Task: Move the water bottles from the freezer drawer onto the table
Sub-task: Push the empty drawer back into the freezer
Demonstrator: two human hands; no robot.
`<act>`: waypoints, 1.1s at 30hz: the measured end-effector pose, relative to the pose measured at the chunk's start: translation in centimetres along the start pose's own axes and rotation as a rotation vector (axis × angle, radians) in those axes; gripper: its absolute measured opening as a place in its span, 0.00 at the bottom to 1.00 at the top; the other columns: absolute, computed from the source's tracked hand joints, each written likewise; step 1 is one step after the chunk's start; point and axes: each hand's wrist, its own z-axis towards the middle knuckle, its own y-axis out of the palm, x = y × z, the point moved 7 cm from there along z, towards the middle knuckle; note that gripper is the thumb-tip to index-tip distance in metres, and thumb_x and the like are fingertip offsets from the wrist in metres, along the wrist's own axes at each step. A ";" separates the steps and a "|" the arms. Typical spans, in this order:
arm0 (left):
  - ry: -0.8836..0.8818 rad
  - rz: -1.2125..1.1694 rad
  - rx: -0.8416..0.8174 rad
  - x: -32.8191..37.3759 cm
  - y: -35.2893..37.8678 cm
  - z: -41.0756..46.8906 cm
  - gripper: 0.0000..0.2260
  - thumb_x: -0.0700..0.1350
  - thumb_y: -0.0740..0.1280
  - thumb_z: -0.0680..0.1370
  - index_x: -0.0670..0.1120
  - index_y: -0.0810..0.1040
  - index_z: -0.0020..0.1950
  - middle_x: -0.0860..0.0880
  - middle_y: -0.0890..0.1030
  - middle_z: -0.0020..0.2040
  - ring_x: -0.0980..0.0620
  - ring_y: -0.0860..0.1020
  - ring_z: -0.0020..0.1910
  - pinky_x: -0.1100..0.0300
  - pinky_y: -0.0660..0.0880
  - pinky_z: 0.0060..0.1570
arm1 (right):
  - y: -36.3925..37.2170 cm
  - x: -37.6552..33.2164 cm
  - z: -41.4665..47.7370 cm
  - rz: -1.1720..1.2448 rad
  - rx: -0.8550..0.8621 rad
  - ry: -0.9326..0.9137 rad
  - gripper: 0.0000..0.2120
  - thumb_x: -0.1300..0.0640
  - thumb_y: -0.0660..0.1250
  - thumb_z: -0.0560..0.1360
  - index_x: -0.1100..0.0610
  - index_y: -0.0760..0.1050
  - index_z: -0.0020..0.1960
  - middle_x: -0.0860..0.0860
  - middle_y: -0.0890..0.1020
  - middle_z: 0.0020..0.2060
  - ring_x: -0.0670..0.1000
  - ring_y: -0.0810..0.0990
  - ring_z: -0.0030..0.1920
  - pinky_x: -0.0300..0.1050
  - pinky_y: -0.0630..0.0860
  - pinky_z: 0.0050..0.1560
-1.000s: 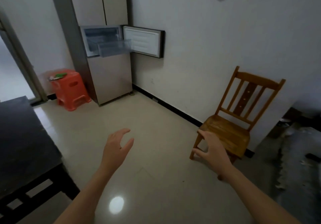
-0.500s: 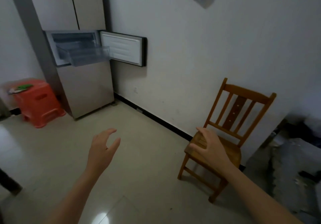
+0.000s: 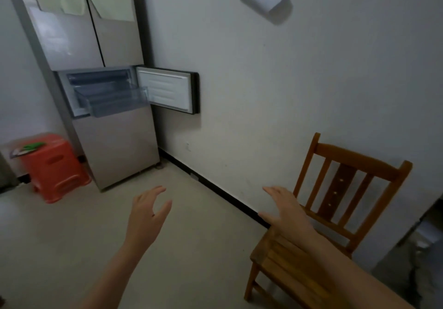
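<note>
A tall silver fridge (image 3: 115, 145) stands in the far left corner. Its middle freezer door (image 3: 167, 91) hangs open to the right, and a clear plastic freezer drawer (image 3: 115, 100) is pulled out. No water bottles show in the drawer from here, and the table is out of view. My left hand (image 3: 147, 215) hovers over the floor with fingers relaxed and empty. My right hand (image 3: 285, 210) floats in front of the wall, fingers spread, holding nothing.
A wooden chair (image 3: 330, 215) stands against the right wall, just under my right arm. An orange plastic stool (image 3: 52, 167) with small items on top sits left of the fridge. A pale tiled floor (image 3: 72, 248) lies between me and the fridge.
The view has swung and moved toward the fridge, which looks larger. The dark table at the left has left the frame. Both hands stay empty and raised.
</note>
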 end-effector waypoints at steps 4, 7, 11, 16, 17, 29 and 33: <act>-0.005 0.026 0.047 2.4 3.4 2.0 0.15 0.37 0.70 0.72 0.40 0.77 0.59 0.42 0.77 0.61 0.42 0.71 0.61 0.57 0.62 0.58 | 0.1 3.2 4.8 -0.012 -0.064 -0.059 0.31 0.45 0.63 0.75 0.51 0.56 0.73 0.50 0.62 0.71 0.48 0.58 0.70 0.35 0.53 0.67; -0.062 0.059 0.048 1.8 4.5 3.0 0.16 0.38 0.70 0.73 0.41 0.76 0.61 0.43 0.76 0.63 0.43 0.69 0.62 0.56 0.62 0.60 | 1.2 4.1 7.9 -0.038 -0.101 -0.122 0.31 0.44 0.62 0.75 0.51 0.56 0.73 0.50 0.61 0.71 0.49 0.58 0.71 0.38 0.53 0.69; -0.131 0.124 0.071 -0.1 4.3 4.3 0.17 0.39 0.70 0.73 0.41 0.76 0.61 0.42 0.76 0.63 0.42 0.70 0.62 0.52 0.65 0.59 | 3.4 4.6 11.2 -0.006 -0.135 -0.155 0.31 0.44 0.63 0.75 0.51 0.56 0.73 0.50 0.62 0.71 0.49 0.59 0.70 0.39 0.57 0.68; -0.203 0.203 0.138 -3.1 3.1 7.4 0.17 0.39 0.70 0.73 0.39 0.75 0.62 0.40 0.75 0.63 0.40 0.70 0.62 0.51 0.65 0.60 | 6.0 3.0 16.7 0.026 -0.182 -0.244 0.30 0.45 0.63 0.75 0.53 0.58 0.73 0.51 0.62 0.71 0.50 0.60 0.70 0.42 0.59 0.69; -0.214 0.216 0.158 -4.2 3.0 8.6 0.17 0.39 0.70 0.73 0.39 0.75 0.61 0.40 0.76 0.63 0.40 0.70 0.62 0.51 0.65 0.60 | 6.8 2.3 18.7 0.029 -0.184 -0.272 0.30 0.45 0.63 0.75 0.53 0.58 0.73 0.51 0.63 0.70 0.50 0.60 0.70 0.42 0.59 0.69; -0.221 0.195 0.275 -13.4 4.0 26.8 0.18 0.37 0.71 0.71 0.37 0.75 0.61 0.38 0.76 0.62 0.39 0.71 0.63 0.48 0.65 0.62 | 10.7 -2.1 41.4 -0.035 -0.159 -0.396 0.30 0.46 0.64 0.75 0.53 0.59 0.73 0.51 0.63 0.70 0.50 0.60 0.70 0.41 0.60 0.67; -0.236 0.176 0.292 -16.2 4.7 31.5 0.18 0.36 0.71 0.71 0.38 0.75 0.61 0.39 0.76 0.62 0.40 0.71 0.62 0.51 0.65 0.61 | 13.0 -2.2 46.9 -0.037 -0.179 -0.371 0.29 0.46 0.63 0.75 0.53 0.58 0.73 0.51 0.63 0.70 0.49 0.60 0.70 0.39 0.58 0.68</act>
